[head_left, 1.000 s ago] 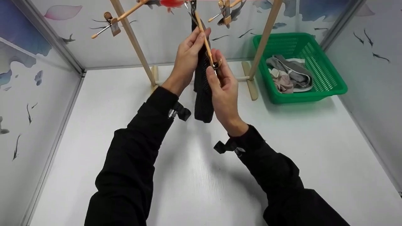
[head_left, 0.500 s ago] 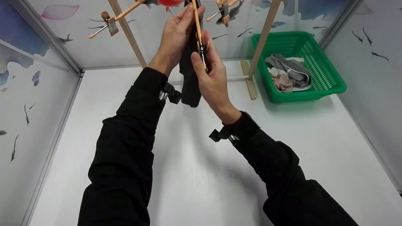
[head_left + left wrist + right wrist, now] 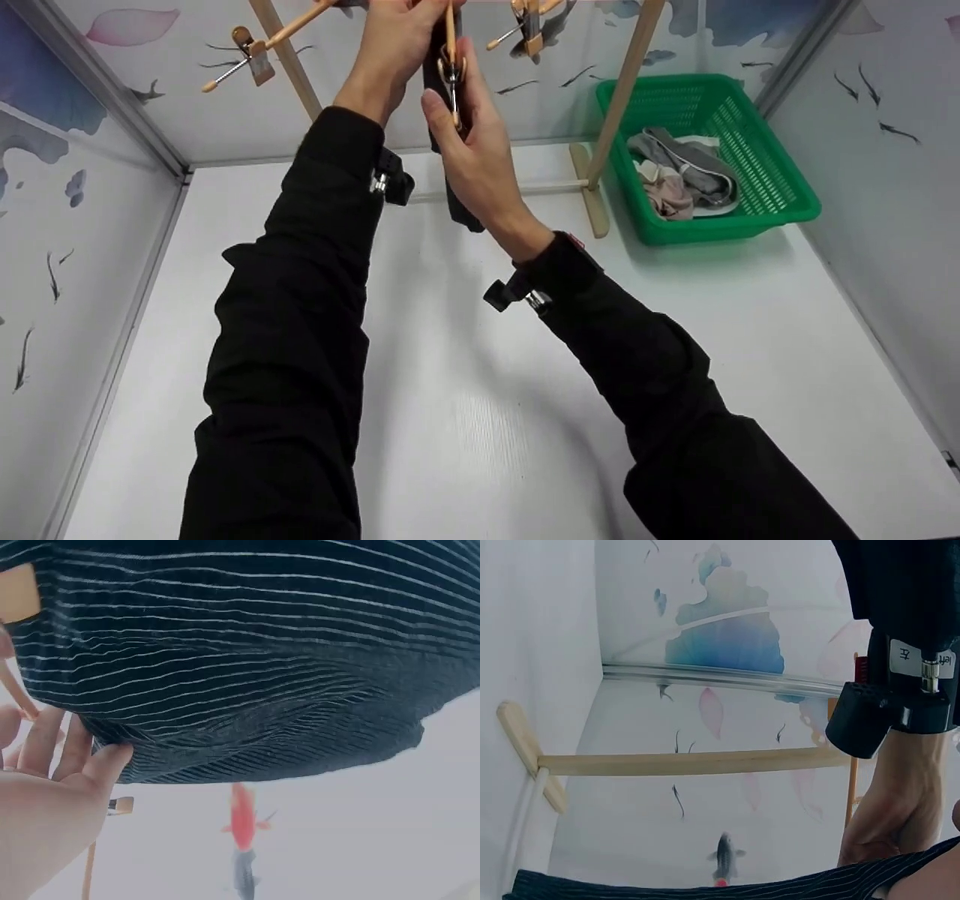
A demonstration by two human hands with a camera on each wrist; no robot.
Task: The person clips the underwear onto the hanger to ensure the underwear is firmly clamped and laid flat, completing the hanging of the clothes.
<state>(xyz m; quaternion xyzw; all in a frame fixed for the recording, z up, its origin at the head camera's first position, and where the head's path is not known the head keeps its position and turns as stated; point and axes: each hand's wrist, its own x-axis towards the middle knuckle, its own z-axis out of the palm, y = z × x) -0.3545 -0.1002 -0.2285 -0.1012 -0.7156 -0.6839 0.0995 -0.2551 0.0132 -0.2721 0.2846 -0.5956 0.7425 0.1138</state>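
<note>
- Fingers (image 3: 431, 112) of the right hand (image 3: 472, 150) pinch a wooden clothes peg with a metal spring (image 3: 451, 71)
- left hand (image 3: 390, 45) grips the dark pinstriped sock (image 3: 457, 206) up at the wooden drying rack (image 3: 622, 97)
- green plastic basket (image 3: 780, 187) sits right on the white counter (image 3: 450, 420)

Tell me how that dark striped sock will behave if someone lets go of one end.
The sock probably flops: its lower end hangs limp below the right hand. It looks light, since the left hand holds it with fingertips only. The ribbed knit likely grips rather than slips.
</note>
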